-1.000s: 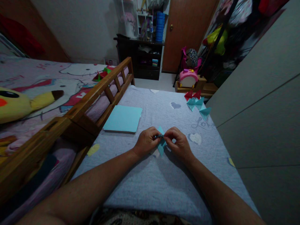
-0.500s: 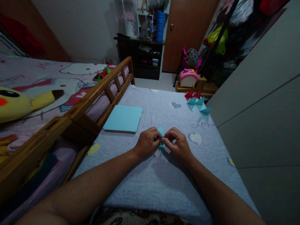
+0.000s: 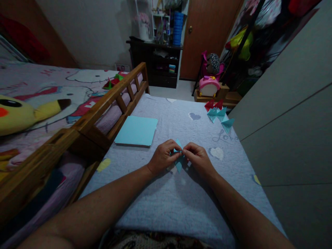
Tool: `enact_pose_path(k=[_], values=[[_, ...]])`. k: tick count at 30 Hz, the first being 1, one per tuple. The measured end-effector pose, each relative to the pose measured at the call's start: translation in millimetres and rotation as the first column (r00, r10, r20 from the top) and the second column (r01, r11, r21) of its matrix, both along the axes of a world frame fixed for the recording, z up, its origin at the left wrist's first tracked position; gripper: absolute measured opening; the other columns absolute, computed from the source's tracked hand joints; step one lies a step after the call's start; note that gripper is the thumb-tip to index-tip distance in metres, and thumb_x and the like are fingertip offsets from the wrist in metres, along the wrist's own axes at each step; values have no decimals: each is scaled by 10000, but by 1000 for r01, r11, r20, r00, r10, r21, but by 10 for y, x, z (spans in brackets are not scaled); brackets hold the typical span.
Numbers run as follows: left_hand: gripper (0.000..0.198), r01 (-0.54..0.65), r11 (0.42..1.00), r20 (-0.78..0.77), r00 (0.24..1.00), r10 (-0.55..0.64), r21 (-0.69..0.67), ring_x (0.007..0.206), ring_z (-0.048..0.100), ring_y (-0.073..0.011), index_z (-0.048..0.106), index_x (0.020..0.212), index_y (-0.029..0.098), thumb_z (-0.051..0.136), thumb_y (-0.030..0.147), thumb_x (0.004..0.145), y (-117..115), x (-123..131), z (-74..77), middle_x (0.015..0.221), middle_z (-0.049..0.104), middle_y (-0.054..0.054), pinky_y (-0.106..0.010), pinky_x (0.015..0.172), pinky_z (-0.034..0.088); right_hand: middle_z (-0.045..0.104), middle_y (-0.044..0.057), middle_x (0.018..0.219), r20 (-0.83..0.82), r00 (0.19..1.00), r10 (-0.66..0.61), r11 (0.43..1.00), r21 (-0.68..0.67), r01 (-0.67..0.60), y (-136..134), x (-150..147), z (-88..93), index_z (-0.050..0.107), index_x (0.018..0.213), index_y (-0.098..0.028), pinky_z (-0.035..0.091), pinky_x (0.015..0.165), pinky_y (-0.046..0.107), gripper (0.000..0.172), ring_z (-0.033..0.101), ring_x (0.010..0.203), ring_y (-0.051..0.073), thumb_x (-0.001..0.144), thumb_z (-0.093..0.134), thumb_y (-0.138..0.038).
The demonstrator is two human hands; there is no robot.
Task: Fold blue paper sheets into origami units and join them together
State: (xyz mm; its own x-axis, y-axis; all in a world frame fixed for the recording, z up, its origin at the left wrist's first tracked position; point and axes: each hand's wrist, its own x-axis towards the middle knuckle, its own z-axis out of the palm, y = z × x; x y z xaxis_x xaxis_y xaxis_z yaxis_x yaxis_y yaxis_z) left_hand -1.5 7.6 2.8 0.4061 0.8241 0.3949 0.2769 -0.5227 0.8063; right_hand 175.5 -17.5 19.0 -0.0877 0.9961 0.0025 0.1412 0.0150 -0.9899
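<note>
A small folded piece of light-blue origami paper [image 3: 178, 165] is between my hands, above the bed sheet. My left hand [image 3: 164, 157] pinches it from the left with thumb and forefinger. From the right, my right hand [image 3: 197, 156] pinches the same paper, its fingertips meeting those of the left. Pointed paper ends stick out above and below the fingers; the middle is partly hidden by them. To the left lies a stack of square light-blue paper [image 3: 137, 130]. Folded light-blue paper pieces [image 3: 227, 125] and red ones [image 3: 209, 105] sit at the far right.
The patterned blue sheet [image 3: 176, 204] covers the surface under my hands. A wooden bed rail [image 3: 109, 103] runs along the left, with a yellow plush toy [image 3: 23, 114] beyond it. A pale cabinet [image 3: 290, 103] stands at the right.
My left fingertips have shifted slightly right along the paper, toward the right hand's fingertips. A dark folded edge between the hands now shows less. The stack and finished pieces stay put.
</note>
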Motion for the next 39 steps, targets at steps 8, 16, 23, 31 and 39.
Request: enact_pose_path(k=[8,16,23,31,39], values=[[95,-17,999,3,1000,17,29,737,590,-141,706,803,172,661,100,848,-11,4,13,768,617,-6,-242,665,446,527,-42,561,-227,974,13,981,-187,-56,10,-19,14,615,676,-200,373,523,243,182,469,524,108,693,729,-341],[104,-11,999,-20,1000,12,46,747,600,-148,721,822,173,646,112,859,-17,-7,28,771,631,-15,-246,671,459,530,-40,557,-122,992,19,989,-146,-36,35,-10,54,624,671,-192,365,491,239,273,470,500,103,705,746,-435],[123,-24,997,-38,999,27,70,747,601,-148,707,794,177,645,83,844,-18,-2,25,766,628,-10,-247,676,456,531,-42,549,-88,996,14,981,-192,-31,45,24,20,640,683,-187,361,465,230,220,475,482,100,720,706,-394],[122,-23,997,-57,998,28,80,750,596,-151,699,785,175,654,76,841,-8,-14,12,759,623,-8,-260,696,454,522,-55,539,-224,974,-26,947,-318,-47,31,-11,43,630,677,-175,393,471,212,273,460,468,77,661,775,-406],[104,-9,996,-36,999,12,92,767,597,-155,699,803,174,650,103,861,0,-29,28,770,631,-13,-265,712,454,531,-48,528,-357,934,-1,916,-375,-142,22,-4,67,609,675,-172,369,422,202,400,453,432,73,629,852,-486]])
